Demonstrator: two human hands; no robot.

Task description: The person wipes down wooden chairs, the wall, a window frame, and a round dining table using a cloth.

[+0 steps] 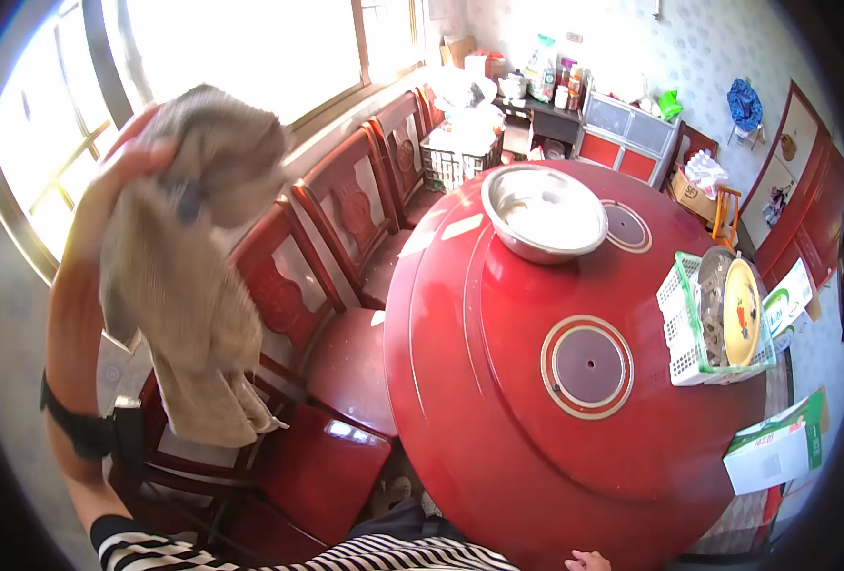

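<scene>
A greyish-brown cloth [188,285] hangs crumpled from my left hand [141,152], raised at the upper left with its fingers wrapped round the top of the cloth. The lower part of the cloth dangles in front of the wooden chairs. My right hand [588,561] shows only in part at the bottom edge, low by the red round table [517,457], with its fingers too small and cut off to read. A metal basin [546,211] rests on the far part of the table.
Red wooden chairs [346,352] line the table's left side below bright windows. On the table's right are a green and white basket [679,314] with a yellow lid [742,312] and a white and green box [774,447]. A cabinet [628,133] stands behind.
</scene>
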